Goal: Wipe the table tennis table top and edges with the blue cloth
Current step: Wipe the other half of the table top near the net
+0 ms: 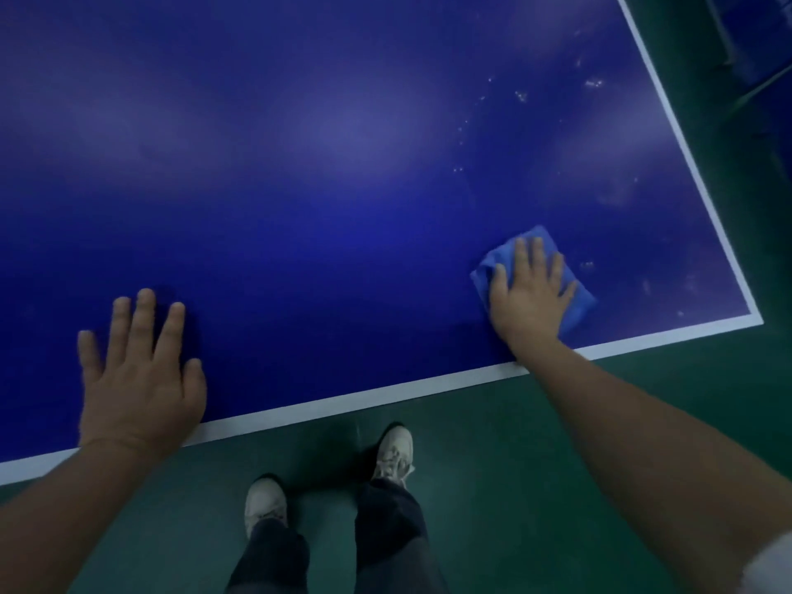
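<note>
The right hand [529, 293] is pressing flat, fingers straight, on the blue cloth [578, 300] near the tabletop's [343, 165] right corner, with pale smudges [520, 96] lying beyond and rightward; the left hand [139, 370] is resting open, well apart, bracing near the front white edge [343, 400].

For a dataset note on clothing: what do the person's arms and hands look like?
The left hand and right hand are bare: no gloves, rings or watch show. The left forearm and right forearm are uncovered. Only at the picture's lower right corner does a pale, whitish sleeve show, on the right arm.
</note>
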The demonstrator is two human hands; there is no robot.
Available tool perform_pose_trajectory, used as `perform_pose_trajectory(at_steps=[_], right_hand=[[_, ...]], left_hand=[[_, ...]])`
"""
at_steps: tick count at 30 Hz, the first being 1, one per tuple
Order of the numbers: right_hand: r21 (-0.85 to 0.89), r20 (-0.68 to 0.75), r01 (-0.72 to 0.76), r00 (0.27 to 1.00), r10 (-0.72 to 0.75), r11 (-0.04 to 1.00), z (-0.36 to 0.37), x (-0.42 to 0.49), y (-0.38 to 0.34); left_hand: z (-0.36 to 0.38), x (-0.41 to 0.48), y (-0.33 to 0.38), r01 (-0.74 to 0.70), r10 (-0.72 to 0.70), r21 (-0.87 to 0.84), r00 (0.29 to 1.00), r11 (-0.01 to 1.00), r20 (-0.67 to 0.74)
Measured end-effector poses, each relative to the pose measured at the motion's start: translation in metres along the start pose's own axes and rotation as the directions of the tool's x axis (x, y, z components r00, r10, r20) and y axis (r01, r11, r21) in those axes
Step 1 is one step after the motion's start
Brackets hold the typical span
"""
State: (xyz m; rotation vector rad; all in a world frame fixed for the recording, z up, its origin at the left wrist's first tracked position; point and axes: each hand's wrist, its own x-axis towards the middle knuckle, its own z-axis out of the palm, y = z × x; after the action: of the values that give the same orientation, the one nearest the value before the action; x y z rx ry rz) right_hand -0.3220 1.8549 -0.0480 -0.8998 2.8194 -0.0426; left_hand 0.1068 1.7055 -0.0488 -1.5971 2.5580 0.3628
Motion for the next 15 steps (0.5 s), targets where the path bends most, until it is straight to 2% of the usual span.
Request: perform_pose_trajectory(at_steps=[1, 2, 3, 4, 5, 6, 7, 8, 9, 10, 11, 13, 14, 15], right_hand=[[0.038, -0.015, -0.128, 0.992, 0.129, 0.991, 0.0, 0.004, -0.003], [0.055, -0.028, -0.173, 0.984, 0.175, 0.983, 0.004, 0.0, -0.014], [0.046, -0.048, -0.125, 0.991, 0.127, 0.991, 0.009, -0.01, -0.027], [0.034, -0.065, 0.015, 0.998, -0.013, 0.999, 0.016, -0.026, -0.04], [0.014, -0.055, 0.223, 0.974, -0.222, 0.975, 0.023, -0.046, -0.048], [-0.012, -0.017, 0.457, 0.889, -0.458, 0.889, 0.028, -0.066, -0.049], [-0.032, 0.019, 0.638, 0.77, -0.638, 0.769, 0.029, -0.079, -0.039], [-0.04, 0.039, 0.74, 0.673, -0.739, 0.672, 0.029, -0.077, -0.021], [-0.041, 0.039, 0.767, 0.642, -0.766, 0.641, 0.026, -0.063, 0.002], [-0.048, 0.023, 0.722, 0.692, -0.722, 0.69, 0.021, -0.044, 0.025], [-0.056, 0.01, 0.62, 0.784, -0.62, 0.783, 0.015, -0.021, 0.048], [-0.07, 0.003, 0.286, 0.958, -0.286, 0.956, 0.001, 0.026, 0.095], [-0.064, 0.006, 0.115, 0.993, -0.115, 0.991, -0.007, 0.045, 0.117], [-0.04, 0.007, -0.03, 1.0, 0.03, 0.999, -0.014, 0.059, 0.132]], left_hand=[[-0.001, -0.004, 0.017, 0.028, -0.029, -0.038, 0.999, 0.999, -0.019], [0.0, -0.008, 0.038, 0.033, -0.035, -0.064, 0.999, 0.997, -0.031], [0.002, -0.011, 0.061, 0.018, -0.021, -0.078, 0.999, 0.997, -0.037], [0.005, -0.012, 0.087, -0.006, 0.002, -0.09, 0.999, 0.996, -0.041], [0.01, -0.012, 0.113, -0.032, 0.027, -0.109, 0.999, 0.994, -0.047], [0.014, -0.01, 0.14, -0.059, 0.052, -0.129, 0.997, 0.99, -0.057], [0.019, -0.009, 0.164, -0.087, 0.078, -0.145, 0.995, 0.986, -0.064], [0.023, -0.007, 0.185, -0.113, 0.103, -0.156, 0.992, 0.981, -0.066], [0.029, -0.005, 0.2, -0.128, 0.121, -0.153, 0.991, 0.98, -0.059], [0.034, -0.004, 0.21, -0.132, 0.127, -0.126, 0.991, 0.983, -0.045], [0.039, -0.003, 0.214, -0.128, 0.126, -0.086, 0.992, 0.988, -0.03], [0.047, -0.003, 0.214, -0.124, 0.123, -0.022, 0.992, 0.992, -0.026], [0.048, -0.002, 0.212, -0.129, 0.129, -0.009, 0.991, 0.992, -0.033], [0.049, -0.003, 0.212, -0.135, 0.135, 0.001, 0.99, 0.991, -0.036]])
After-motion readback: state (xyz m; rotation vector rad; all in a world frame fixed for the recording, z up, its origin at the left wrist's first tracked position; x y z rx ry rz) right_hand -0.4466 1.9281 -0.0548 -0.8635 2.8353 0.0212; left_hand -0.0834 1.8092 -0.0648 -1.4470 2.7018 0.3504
